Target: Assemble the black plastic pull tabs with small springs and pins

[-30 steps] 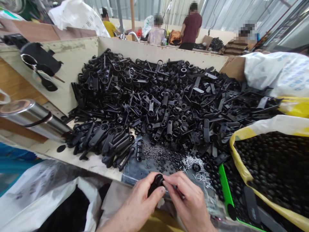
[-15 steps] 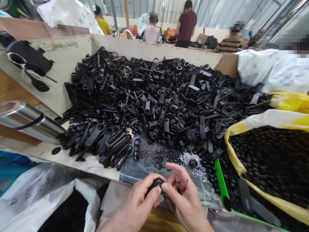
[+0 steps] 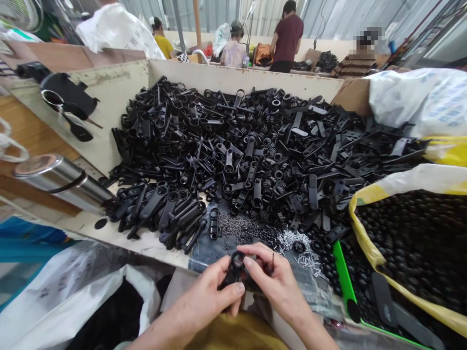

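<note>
We see a cream-walled workbench (image 3: 204,75) heaped with black plastic parts (image 3: 229,160), long black plastic levers (image 3: 150,204) at near left, a flat blue-grey sheet (image 3: 203,258) at near centre.

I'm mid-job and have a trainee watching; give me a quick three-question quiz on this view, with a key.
1. Where do the loose silver pins lie?
A) In the white sack
B) On the blue-grey sheet
C) On the metal flask

2. True or false: the left hand is holding a black part.

3. What colour is the upright strip just right of the pins?

Key: 1. B. 2. True. 3. Green.
</note>
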Demonstrator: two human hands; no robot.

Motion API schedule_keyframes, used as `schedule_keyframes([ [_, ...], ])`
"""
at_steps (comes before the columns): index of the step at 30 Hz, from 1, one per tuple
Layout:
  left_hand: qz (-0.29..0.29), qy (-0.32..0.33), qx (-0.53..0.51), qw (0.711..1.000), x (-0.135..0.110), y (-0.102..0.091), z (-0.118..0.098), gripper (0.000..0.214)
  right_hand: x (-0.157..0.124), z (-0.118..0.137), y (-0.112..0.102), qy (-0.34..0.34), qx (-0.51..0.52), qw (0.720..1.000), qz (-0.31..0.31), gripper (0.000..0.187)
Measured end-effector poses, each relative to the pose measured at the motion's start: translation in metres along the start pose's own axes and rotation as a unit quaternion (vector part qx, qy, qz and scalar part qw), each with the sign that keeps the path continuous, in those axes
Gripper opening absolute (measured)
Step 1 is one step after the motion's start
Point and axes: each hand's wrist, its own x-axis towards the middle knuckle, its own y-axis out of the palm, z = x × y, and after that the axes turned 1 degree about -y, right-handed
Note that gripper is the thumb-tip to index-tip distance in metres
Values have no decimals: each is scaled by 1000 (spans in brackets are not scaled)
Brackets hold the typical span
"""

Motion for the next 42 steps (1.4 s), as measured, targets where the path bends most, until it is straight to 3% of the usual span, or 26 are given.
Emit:
schedule_keyframes([
  [2,23,-6,-42,999,-3,2,-3,83,3,4,-2,-29,-20,999,14,26],
  [5,12,-33,-114,993,-5,2,0,120,5,9,-4,-41,-40,998,37,26],
  [8,1,-52,-145,988,-4,0,6,135,5,11,-5,-32,-56,997,45,25],
  [13,2,-44,-157,987,-1,-4,16,126,6,6,-3,-7,-55,997,58,24],
  [21,-32,-54,-113,992,-6,-16,33,85,4,8,4,-3,-75,994,85,26],
  [23,-53,-45,-81,994,-4,-23,41,81,6,10,-1,-3,-76,991,106,27],
  [25,-115,-4,-15,993,1,-32,46,65,11,10,-13,1,-90,991,103,27],
  [28,-219,89,140,962,5,-42,47,27,21,6,-37,15,-148,989,28,26],
  [30,-269,114,250,923,6,-46,46,22,29,2,-51,16,-189,982,-17,26],
  [33,-316,133,373,863,7,-44,45,23,35,1,-56,-7,-245,969,-11,22],
  [39,-254,238,496,795,24,-33,40,23,29,4,-36,-40,-321,944,70,18],
  [42,-230,240,544,770,32,-30,33,28,22,1,-31,-31,-329,941,78,16],
])
